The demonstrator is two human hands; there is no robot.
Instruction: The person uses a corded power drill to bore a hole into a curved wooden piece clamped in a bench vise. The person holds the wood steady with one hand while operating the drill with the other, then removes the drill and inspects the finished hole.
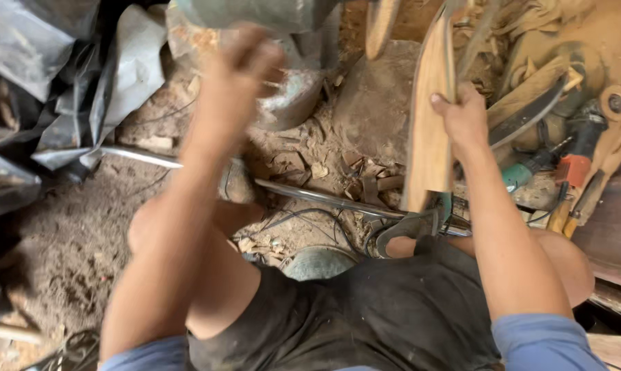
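Observation:
My right hand (pixel 465 117) grips a long, flat, pale wooden piece (pixel 430 130) that stands nearly upright over a worn wooden block (pixel 372 96). My left hand (pixel 238 65) is raised and blurred by motion at the upper middle, fingers closed; what it holds is hidden in the blur. I sit low, in dark shorts, with both knees spread over dusty ground.
Wood chips and sawdust cover the ground. A metal pipe (pixel 310 196) runs across below the block. Crumpled grey sheeting (pixel 56 89) lies at the left. At the right lie a curved blade (pixel 530 113), power tools (pixel 571 161) and wood scraps. Cables trail near my knees.

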